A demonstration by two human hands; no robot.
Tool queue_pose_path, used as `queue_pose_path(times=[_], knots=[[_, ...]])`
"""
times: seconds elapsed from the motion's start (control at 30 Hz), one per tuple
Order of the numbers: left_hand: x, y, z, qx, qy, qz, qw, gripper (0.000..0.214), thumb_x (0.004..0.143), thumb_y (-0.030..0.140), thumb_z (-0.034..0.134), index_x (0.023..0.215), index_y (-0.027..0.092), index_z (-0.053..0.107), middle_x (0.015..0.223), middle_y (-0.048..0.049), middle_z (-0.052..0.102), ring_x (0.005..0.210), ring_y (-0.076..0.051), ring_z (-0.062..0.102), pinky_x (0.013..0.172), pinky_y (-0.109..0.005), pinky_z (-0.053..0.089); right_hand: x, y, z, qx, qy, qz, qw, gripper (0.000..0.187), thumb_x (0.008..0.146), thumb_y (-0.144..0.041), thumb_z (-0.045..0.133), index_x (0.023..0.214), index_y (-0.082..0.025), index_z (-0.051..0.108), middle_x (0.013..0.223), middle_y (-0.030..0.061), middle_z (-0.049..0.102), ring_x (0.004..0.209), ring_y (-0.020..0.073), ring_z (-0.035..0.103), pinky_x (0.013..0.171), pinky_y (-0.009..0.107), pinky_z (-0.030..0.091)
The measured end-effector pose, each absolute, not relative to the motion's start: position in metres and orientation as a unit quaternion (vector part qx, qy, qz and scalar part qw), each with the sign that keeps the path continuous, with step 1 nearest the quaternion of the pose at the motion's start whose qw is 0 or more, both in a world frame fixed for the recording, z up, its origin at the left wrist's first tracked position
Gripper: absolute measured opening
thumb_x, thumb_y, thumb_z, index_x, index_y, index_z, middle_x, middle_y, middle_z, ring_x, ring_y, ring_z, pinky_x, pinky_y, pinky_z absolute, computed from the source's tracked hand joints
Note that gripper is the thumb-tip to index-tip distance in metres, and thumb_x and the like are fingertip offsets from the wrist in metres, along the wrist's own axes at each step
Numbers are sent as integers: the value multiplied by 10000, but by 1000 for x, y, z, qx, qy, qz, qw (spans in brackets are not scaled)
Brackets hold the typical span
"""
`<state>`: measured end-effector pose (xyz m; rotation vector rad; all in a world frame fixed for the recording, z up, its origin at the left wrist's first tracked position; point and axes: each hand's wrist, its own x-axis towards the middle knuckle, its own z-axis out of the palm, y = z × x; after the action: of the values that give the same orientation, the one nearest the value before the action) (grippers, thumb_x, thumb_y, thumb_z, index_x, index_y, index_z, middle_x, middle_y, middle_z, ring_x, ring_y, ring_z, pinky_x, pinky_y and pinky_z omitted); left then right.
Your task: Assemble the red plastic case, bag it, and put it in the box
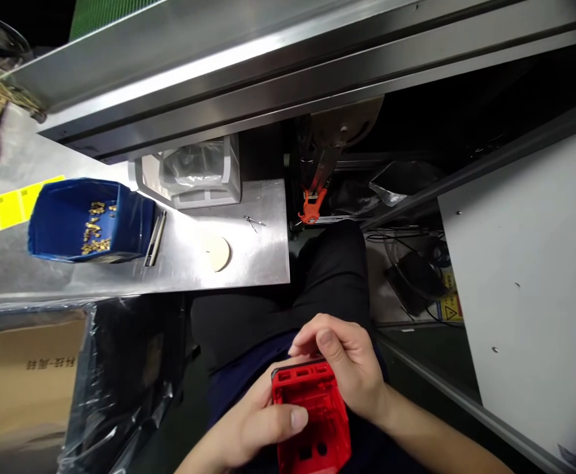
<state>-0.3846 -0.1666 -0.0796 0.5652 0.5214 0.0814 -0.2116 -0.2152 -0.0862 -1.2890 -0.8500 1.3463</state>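
One red housing (324, 421) is held in the left hand (255, 418), thumb clamped over its wall. The right hand (354, 365) curls at the housing's right side; its grip cannot be determined. Forward-left of the grip, one metal bench (265, 266) carries one blue bin (134, 224), one grey bin (231, 170) and one beige disc (220, 254). Right of the grip: one white panel (529, 250).

Left hand (261, 418) partly hidden behind red housing (331, 421)
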Motion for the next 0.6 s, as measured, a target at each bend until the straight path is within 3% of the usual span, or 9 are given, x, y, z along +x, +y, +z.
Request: queue_pose_path(times=[0.27,0.47,0.6], knots=[[-384,-165,-82,262,242,45,933,432,860,492,702,1095,133,651,931,-69,560,791,-183,478,720,-287,402,-213,-215,-89,-599,-379,486,511,385,1067,-402,492,767,-205,631,710,3,587,679,139,565,667,280,453],[-385,-164,-84,262,251,57,930,377,857,484,720,981,136,643,882,-51,541,768,-166,457,691,-261,385,-212,-213,-90,-532,-367,572,506,353,1084,-375,465,931,-202,733,814,41,738,745,167,696,700,287,530],[-385,-162,-84,247,248,42,936,405,865,483,705,1097,158,643,934,-58,569,793,-182,481,738,-288,410,-212,-212,-92,-607,-377,484,505,377,1066,-396,500,769,-200,627,714,-1,603,682,133,580,665,272,455]])
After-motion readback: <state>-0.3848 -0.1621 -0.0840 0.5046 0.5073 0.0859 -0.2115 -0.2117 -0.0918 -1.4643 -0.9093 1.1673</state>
